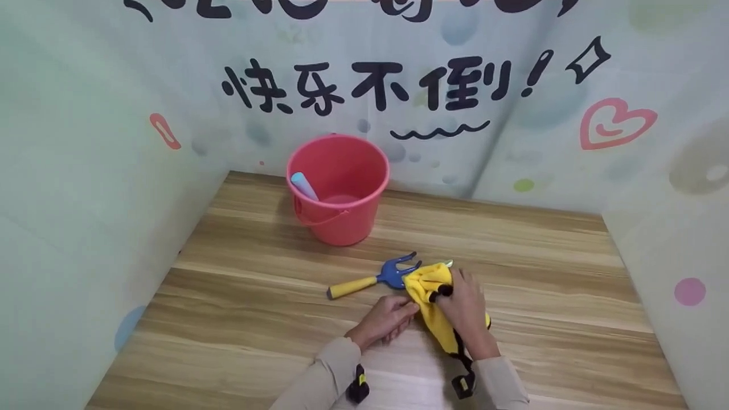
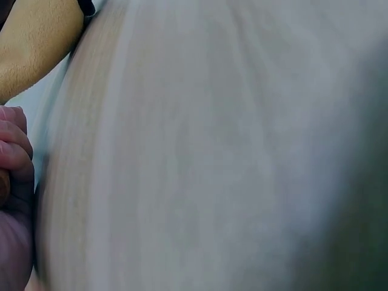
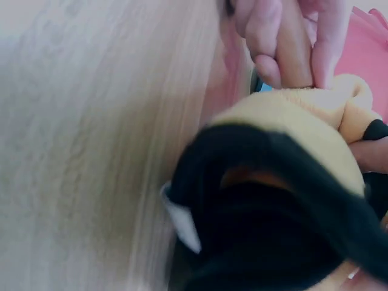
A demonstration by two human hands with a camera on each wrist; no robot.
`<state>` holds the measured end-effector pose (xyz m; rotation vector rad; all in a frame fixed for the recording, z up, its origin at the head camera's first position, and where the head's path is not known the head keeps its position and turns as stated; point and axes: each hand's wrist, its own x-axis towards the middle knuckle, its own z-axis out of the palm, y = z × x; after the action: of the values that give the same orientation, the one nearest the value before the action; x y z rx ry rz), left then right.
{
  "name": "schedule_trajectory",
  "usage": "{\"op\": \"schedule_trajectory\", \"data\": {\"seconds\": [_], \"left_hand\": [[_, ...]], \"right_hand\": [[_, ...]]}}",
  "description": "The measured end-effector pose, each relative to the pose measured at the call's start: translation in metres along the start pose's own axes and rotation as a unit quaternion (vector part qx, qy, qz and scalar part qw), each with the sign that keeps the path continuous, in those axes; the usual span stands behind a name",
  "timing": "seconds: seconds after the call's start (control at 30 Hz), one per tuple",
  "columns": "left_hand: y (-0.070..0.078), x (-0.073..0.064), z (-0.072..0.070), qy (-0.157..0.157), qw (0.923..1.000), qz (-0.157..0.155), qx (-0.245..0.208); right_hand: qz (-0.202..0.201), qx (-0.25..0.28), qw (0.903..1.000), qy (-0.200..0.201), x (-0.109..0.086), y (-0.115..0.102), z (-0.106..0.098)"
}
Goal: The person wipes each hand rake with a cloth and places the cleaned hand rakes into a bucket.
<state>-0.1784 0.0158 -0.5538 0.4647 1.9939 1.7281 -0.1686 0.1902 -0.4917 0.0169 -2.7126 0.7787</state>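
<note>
A soft yellow plush cloth item [image 1: 435, 319] with black trim sits between my two hands, over the wooden table. My right hand [image 1: 464, 307] grips its upper right side, near two small black parts. At its left edge, my left hand [image 1: 390, 319] pinches the cloth with curled fingertips. In the right wrist view the plush item [image 3: 291, 112] shows a wide black-edged opening and a pale tag [image 3: 182, 224]. The left hand's fingers [image 3: 264, 36] press together at its yellow side. Only curled fingers [image 2: 15, 145] and some plush show in the left wrist view.
Just left of the plush lies a blue garden hand fork [image 1: 393, 273] with a yellow handle, its tines close to the cloth. Behind stands a red bucket [image 1: 347, 225] holding a light blue and purple stick [image 1: 304, 187]. Printed fabric walls [image 1: 541, 165] border the wooden table [image 1: 245, 273].
</note>
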Motion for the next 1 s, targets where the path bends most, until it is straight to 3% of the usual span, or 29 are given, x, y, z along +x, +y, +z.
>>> {"op": "schedule_trajectory", "data": {"seconds": [0.17,0.63,0.7,0.83,0.93,1.0], "left_hand": [[-0.001,0.001,0.000,-0.002,0.9994,0.022,0.026],[-0.002,-0.001,0.000,-0.002,0.9993,0.023,0.031],[-0.001,-0.001,0.000,-0.003,0.9995,0.021,0.025],[-0.001,0.000,0.001,-0.007,0.9998,0.014,0.009],[0.000,0.000,0.001,-0.006,0.9999,0.010,0.001],[-0.001,0.001,0.001,-0.003,0.9999,0.008,-0.005]], "right_hand": [[0.042,-0.005,0.9990,0.015,0.007,0.005,-0.004],[0.103,-0.020,0.9944,0.010,0.022,0.030,-0.026],[0.100,-0.033,0.9941,0.024,0.021,0.034,-0.030],[0.085,-0.065,0.9898,0.094,0.019,0.042,-0.042],[0.109,-0.043,0.9865,0.114,0.017,0.049,-0.054],[0.149,0.002,0.9856,0.081,0.016,0.054,-0.060]]}}
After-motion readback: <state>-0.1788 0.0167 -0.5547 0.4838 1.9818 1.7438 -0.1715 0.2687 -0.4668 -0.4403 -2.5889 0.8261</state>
